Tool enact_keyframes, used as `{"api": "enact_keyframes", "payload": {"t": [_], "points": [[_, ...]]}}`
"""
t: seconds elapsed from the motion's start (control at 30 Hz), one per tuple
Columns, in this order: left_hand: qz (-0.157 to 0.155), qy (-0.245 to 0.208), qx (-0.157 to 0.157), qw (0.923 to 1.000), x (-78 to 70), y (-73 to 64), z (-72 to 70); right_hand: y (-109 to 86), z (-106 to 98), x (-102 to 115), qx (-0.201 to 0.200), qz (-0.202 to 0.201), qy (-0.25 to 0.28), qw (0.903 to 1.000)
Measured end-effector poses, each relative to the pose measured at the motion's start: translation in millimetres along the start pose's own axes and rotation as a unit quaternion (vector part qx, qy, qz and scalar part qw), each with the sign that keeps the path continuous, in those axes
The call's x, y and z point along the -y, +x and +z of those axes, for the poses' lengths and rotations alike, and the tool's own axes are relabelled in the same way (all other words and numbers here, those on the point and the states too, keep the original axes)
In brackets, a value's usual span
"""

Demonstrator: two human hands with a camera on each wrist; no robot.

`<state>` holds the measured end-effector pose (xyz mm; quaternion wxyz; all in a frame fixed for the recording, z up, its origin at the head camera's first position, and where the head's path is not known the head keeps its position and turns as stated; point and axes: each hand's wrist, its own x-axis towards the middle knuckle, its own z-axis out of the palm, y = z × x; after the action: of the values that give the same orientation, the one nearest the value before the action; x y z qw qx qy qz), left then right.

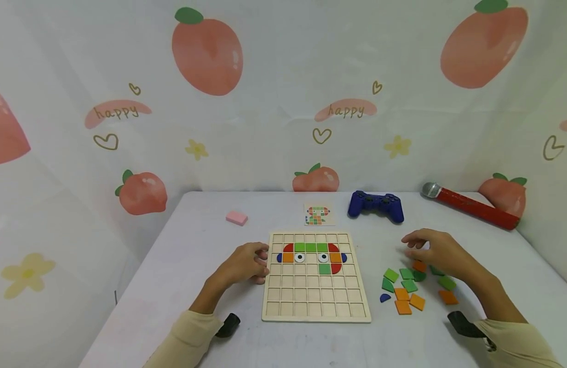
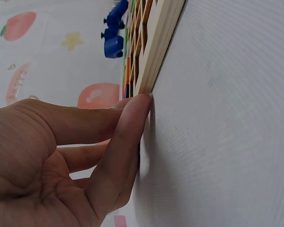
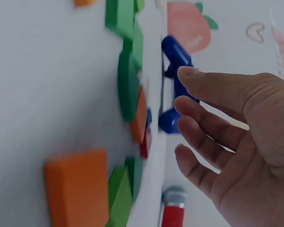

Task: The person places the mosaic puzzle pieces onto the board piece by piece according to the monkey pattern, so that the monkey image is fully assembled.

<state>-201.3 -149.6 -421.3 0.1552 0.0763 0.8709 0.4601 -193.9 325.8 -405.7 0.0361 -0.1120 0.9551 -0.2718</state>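
A square wooden grid board point(image 1: 300, 295) lies flat with coloured pieces in its upper rows: a green row, red curved corners, two eye tiles, orange squares, blue half-rounds and a green square beside a red curved piece. At its left edge, my left hand point(image 1: 242, 263) rests fingertips against the wooden rim, as the left wrist view also shows. My right hand point(image 1: 441, 251) hovers over the loose pieces with loosely bent fingers and nothing between them. Below it are an orange square point(image 1: 419, 266), a dark green curved piece point(image 1: 419, 276) and an orange tile point(image 1: 448, 297).
Several green and orange tiles, such as an orange square point(image 1: 403, 307), and a blue half-round point(image 1: 385, 297) lie right of the board. Behind it are a pattern card point(image 1: 317, 214) and a blue game controller point(image 1: 376, 204). A red microphone point(image 1: 476, 205) lies back right, a pink block point(image 1: 236, 218) back left.
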Motion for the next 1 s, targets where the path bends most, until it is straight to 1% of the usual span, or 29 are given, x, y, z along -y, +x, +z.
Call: {"api": "enact_keyframes", "payload": {"t": [0.2, 0.47, 0.63, 1.0], "points": [[0.0, -0.011, 0.006, 0.9999, 1.2, 0.1, 0.9, -6.7, -5.8, -19.9, 0.009, 0.02, 0.003, 0.9998], [-0.006, -0.012, 0.004, 0.9999, 0.5, -0.8, 1.1, -6.3, -10.6, -36.2, 0.031, 0.049, 0.003, 0.9983], [-0.004, -0.013, 0.004, 0.9999, 0.1, -1.7, 0.8, -4.9, -11.7, -40.5, 0.037, 0.055, 0.005, 0.9978], [-0.006, -0.016, 0.001, 0.9999, -0.9, -1.7, 1.1, -4.4, -14.6, -40.1, 0.04, 0.063, 0.004, 0.9972]]}}
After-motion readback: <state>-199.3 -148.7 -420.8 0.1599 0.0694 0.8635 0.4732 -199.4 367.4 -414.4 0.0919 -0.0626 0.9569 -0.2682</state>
